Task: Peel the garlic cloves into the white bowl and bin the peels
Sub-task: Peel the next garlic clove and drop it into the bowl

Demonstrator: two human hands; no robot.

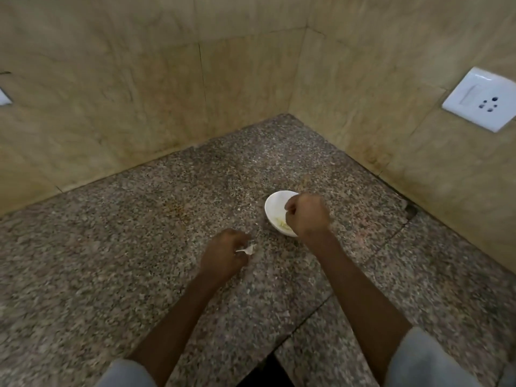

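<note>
Two hands. Left hand [223, 254], left of the bowl [271, 203], pinches a thin, papery white peel [247, 250]; so light a scrap could slip onto the speckled granite tabletop [134, 247]. Pale cloves [281, 224] lie in the round, glossy bowl. Right hand [307, 215] hovers over it, fingers [291, 206] curled; whether its grip holds anything cannot be told; a knock might tip the bowl.

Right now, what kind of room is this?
Likely a kitchen corner: speckled granite counter, beige tiled walls with a wall socket, and a white bowl holding peeled garlic.
</note>
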